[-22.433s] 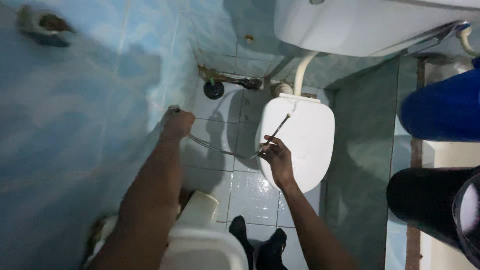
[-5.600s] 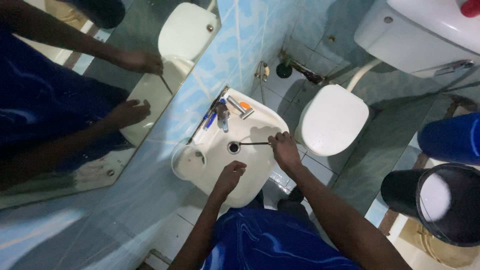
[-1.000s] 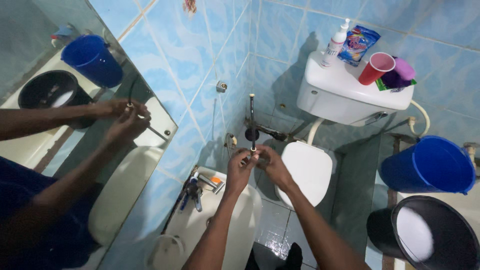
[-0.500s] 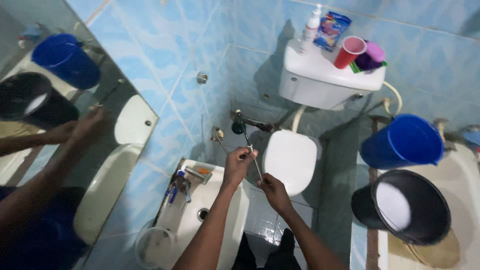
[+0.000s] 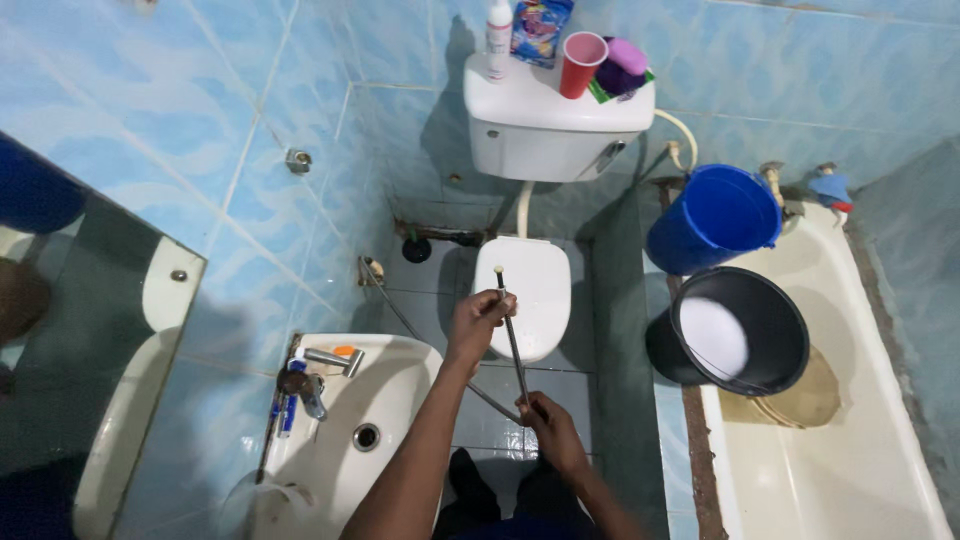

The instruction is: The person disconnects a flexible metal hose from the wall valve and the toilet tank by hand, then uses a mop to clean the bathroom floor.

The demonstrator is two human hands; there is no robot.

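**Both hands on a thin hose above the basin**

Blue tiled walls (image 5: 300, 80) close in a small bathroom seen from above. Along the right side runs a white bathtub (image 5: 850, 430); beside it stand 2 buckets, a black bucket (image 5: 740, 335) and a blue bucket (image 5: 715, 215), near each other. At the far wall a white toilet (image 5: 525, 285) sits with its lid down, and its cistern (image 5: 545, 130) carries a bottle, a packet, a red cup (image 5: 582, 62) and a purple item. A white washbasin (image 5: 350, 430) is fixed to the left wall, with a tap (image 5: 315, 365) at its rim and a mirror (image 5: 90, 330) further left.

A thin flexible hose (image 5: 512, 345) is held up in the air between basin and toilet, well clear of both. The left hand (image 5: 478, 318) is closed around its upper part, just below the small end fitting; the right hand (image 5: 548, 428) is closed around it lower down. The 2 hands are apart along its length. A further stretch of hose trails from the lower hand towards a fitting low on the left wall.

Judging from this, the hose is free at its upper end and not joined to the basin; whatever fitting remains is not yet done.
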